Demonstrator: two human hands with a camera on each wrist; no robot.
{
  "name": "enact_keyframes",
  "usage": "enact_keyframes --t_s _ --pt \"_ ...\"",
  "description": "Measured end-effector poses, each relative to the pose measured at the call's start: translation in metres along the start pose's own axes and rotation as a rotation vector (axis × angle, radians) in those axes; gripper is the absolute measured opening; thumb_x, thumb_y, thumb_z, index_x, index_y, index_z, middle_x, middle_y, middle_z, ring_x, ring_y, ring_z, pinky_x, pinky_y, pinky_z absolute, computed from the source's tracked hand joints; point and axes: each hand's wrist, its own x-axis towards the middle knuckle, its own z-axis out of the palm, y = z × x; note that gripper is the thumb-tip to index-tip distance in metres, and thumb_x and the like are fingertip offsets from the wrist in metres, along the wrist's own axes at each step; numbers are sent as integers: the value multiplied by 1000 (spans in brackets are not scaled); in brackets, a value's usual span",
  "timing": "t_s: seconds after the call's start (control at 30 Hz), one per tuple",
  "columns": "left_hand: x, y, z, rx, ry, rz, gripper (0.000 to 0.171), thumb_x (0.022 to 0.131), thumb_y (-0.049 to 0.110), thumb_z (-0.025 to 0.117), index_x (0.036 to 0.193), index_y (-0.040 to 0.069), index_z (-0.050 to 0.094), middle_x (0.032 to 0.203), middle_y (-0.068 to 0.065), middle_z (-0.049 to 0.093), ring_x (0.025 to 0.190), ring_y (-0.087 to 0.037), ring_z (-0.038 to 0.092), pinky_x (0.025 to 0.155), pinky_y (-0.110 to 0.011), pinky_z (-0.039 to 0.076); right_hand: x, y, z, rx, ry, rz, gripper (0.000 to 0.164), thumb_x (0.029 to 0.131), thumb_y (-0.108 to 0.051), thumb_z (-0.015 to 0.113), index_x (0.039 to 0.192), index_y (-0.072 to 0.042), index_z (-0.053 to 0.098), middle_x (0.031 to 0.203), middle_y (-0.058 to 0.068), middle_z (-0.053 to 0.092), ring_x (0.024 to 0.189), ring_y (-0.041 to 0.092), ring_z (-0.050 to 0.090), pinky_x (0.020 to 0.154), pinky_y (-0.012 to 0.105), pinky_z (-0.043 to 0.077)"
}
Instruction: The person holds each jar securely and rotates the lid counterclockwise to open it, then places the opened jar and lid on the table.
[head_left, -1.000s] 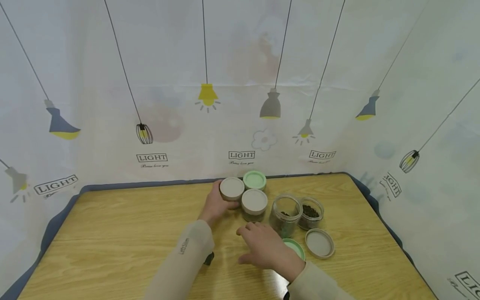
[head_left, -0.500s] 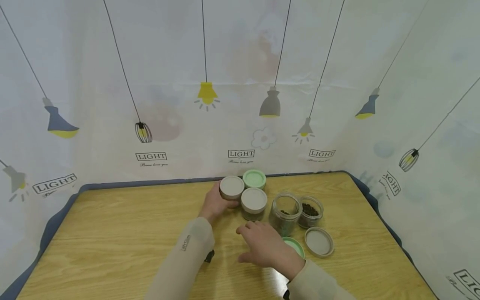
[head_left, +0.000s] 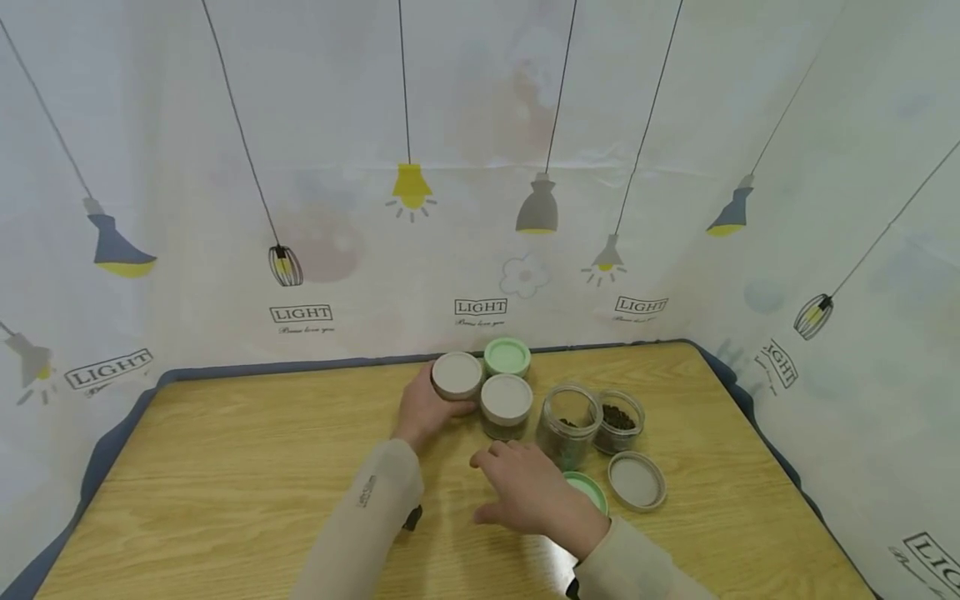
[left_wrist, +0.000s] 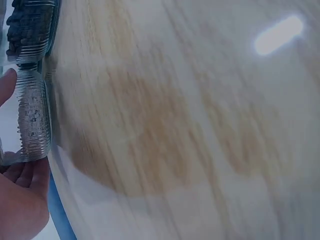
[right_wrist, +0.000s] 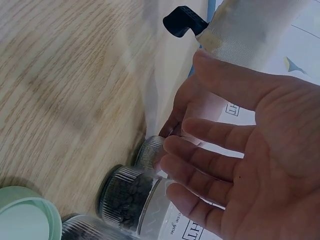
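Observation:
My left hand (head_left: 427, 408) grips a clear ribbed jar with a greyish-white lid (head_left: 457, 374) at the back of the table. In the left wrist view that jar (left_wrist: 35, 117) has pale contents. Close to its right is a second white-lidded jar (head_left: 506, 398), which shows dark contents in the right wrist view (right_wrist: 127, 195). A green-lidded jar (head_left: 507, 356) stands behind them. My right hand (head_left: 525, 487) hovers in front of the jars, holding nothing. Its fingers (right_wrist: 205, 155) are spread and slightly bent in the right wrist view.
Right of these stand a taller lidless jar (head_left: 567, 437) and a shorter lidless jar (head_left: 618, 421) with dark bits inside. A grey lid (head_left: 637, 482) and a green lid (head_left: 588, 490) lie in front of them. A printed curtain (head_left: 360, 250) hangs behind the table.
My left hand has shifted slightly left with its jar, relative to the neighbouring jars. My right hand has kept its pose.

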Motion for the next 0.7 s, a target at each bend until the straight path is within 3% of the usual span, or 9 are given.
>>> enact_keyframes --t_s 0.17,0.4,0.7 --pt "-6 -2 -13 -37 5 -3 91 64 34 92 139 16 43 136 -6 56 130 -27 51 113 -47 37 -1 -5 -3 -7 6 -19 58 80 -51 74 125 -17 60 114 1 63 104 20 60 92 42 49" --pt "-22 -6 -36 -29 -44 57 88 63 34 92 136 16 46 131 -4 59 125 -24 55 109 -45 42 -4 -8 -7 -5 5 -28 59 81 -50 75 125 -15 60 116 3 63 106 21 60 94 42 49" --pt "-57 -12 -53 -41 -141 128 89 62 32 93 136 15 47 133 -4 59 125 -24 56 105 -47 45 -8 -1 -13 36 33 -15 63 80 -52 74 127 -12 59 117 4 64 105 23 61 88 42 52"
